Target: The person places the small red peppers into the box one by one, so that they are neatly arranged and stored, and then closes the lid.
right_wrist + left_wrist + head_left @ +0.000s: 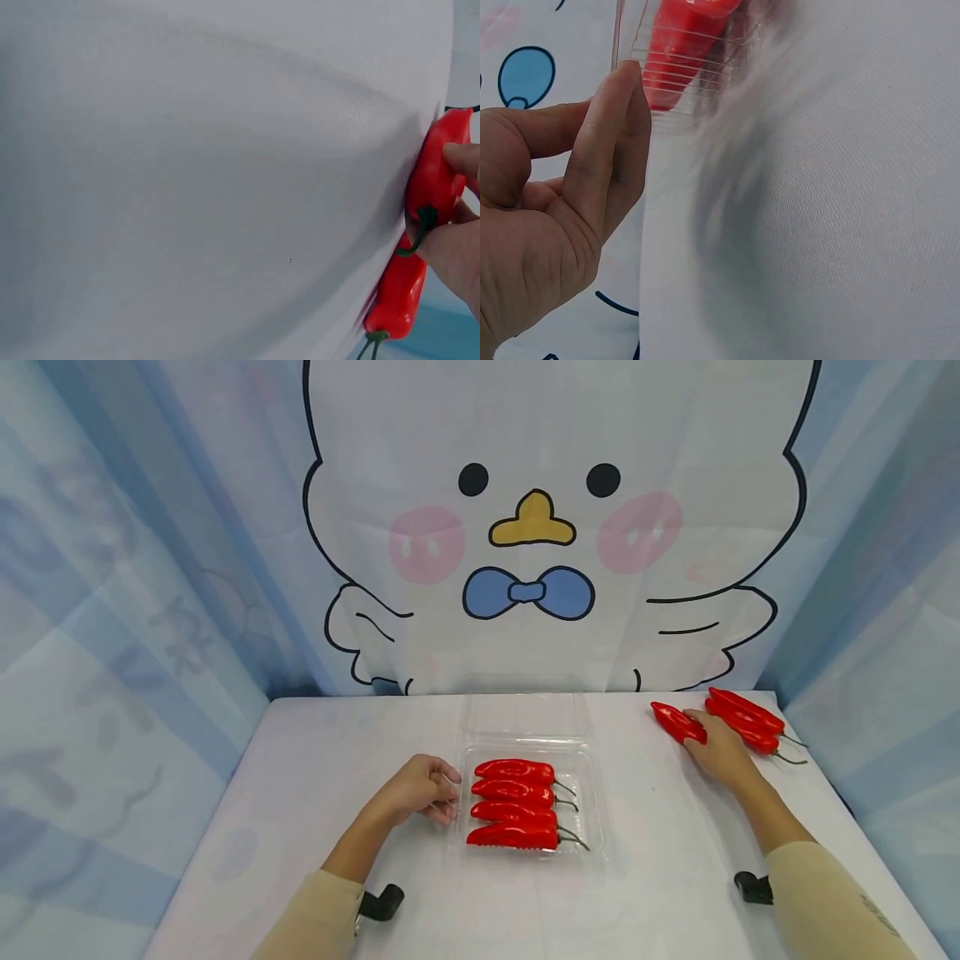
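Observation:
Four red chili peppers with green stems [513,791] lie side by side, tips to the left, in a clear plastic clamshell container [592,814]. My left hand [424,788] is at the container's left side, thumb and fingers pinching its rim; the left wrist view shows the fingertips [631,69] right at the plastic wall. At the table's far right, my right hand [718,748] grips another red chili pepper [677,723] between thumb and fingers. In the right wrist view this held pepper [435,169] has its green stem hanging toward the palm.
Two loose red chili peppers [750,717] lie just right of my right hand, near the table's right edge. The container's transparent lid [525,717] is folded back toward the rear edge. A curtain with a cartoon bird [536,652] hangs behind the white table [315,752].

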Motion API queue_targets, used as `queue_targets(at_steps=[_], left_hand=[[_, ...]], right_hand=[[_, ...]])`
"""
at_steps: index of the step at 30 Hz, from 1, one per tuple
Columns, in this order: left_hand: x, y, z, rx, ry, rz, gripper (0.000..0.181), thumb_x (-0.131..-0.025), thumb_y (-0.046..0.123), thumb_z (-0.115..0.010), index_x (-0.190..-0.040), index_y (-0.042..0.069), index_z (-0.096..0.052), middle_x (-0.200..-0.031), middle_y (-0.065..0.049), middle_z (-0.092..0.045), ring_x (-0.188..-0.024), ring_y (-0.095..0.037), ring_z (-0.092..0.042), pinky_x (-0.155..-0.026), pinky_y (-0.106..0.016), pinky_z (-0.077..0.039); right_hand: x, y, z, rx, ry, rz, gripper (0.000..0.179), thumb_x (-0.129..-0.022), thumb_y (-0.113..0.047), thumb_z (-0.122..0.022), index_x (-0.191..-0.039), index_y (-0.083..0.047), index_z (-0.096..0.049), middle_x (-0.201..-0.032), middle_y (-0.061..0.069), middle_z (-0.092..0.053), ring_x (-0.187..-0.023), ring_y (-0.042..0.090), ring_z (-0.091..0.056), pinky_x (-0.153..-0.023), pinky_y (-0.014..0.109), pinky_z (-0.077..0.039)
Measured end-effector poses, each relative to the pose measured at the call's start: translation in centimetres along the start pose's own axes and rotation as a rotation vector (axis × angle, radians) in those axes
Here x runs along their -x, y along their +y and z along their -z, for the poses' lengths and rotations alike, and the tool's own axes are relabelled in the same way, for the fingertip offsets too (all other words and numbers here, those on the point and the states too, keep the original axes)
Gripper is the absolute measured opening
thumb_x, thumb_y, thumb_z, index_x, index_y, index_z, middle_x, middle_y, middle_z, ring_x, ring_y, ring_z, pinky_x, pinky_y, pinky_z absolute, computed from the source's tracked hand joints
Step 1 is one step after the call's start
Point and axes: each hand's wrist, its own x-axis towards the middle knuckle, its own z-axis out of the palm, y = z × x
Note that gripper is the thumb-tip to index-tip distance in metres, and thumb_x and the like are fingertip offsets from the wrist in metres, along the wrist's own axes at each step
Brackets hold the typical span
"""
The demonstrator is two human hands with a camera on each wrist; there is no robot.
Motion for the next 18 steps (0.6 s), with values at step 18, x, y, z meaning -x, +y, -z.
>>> queue_targets(at_steps=[18], left_hand=[[-0.2,-0.1,0.0,-0.005,0.000,0.005,0.019,-0.097,0.003,-0.068,-0.113,-0.003,-0.062,-0.079,-0.014,-0.071,-0.060,-0.019,-0.070,-0.059,-0.032,-0.064]], right_hand=[[1.8,0.6,0.4,-0.033,0.067,0.036,0.081,-0.092,-0.013,-0.077,-0.158,-0.001,-0.033,-0.151,0.035,-0.040,-0.135,0.056,-0.035,-0.098,0.075,-0.048]])
